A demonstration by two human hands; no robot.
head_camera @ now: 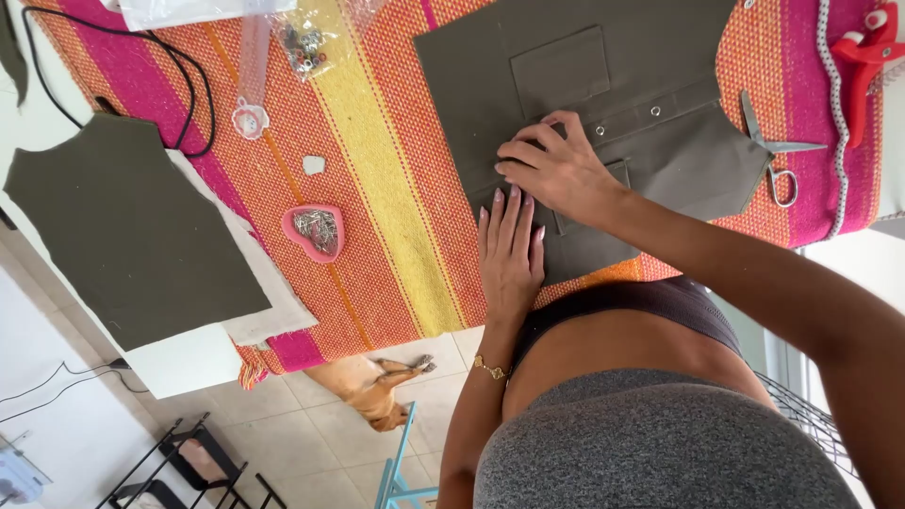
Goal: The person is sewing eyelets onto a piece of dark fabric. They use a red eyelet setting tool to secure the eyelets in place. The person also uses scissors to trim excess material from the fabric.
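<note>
Two hands on view, both bare. Left hand (510,247) laid flat, fingers straight and together, palm pressed on the lower edge of the olive garment (603,104); nothing gripped. Right hand (556,168) half curled, fingertips (509,151) bearing down on the same garment beside a sewn pocket; no clear pinch, nothing lifted, fold under the fingers hard to make out. Garment spread flat on the striped cloth (377,160) at upper centre, top edge cut off by the frame; three metal eyelets counted along one seam, two pocket patches visible, a third partly covered by the right hand. One separate olive fabric piece (132,231) at left, well apart, lying over one pale sheet (273,302) of which only the margins show. One pink heart-shaped dish (315,232) of pins between the two fabric items; pins too many and too small to count. One clear bag (306,42) of small metal parts at top, contents indistinct. One black cord (189,85) looping at upper left, both ends out of sight. One pair of scissors (768,155) just beside the garment's right edge, touching or overlapping it. One red tool (867,66) at far right, partly cut off. One gold bracelet (490,368) on the left wrist. One tan dog (372,386) on the tiled floor below, head hidden under the table edge.
</note>
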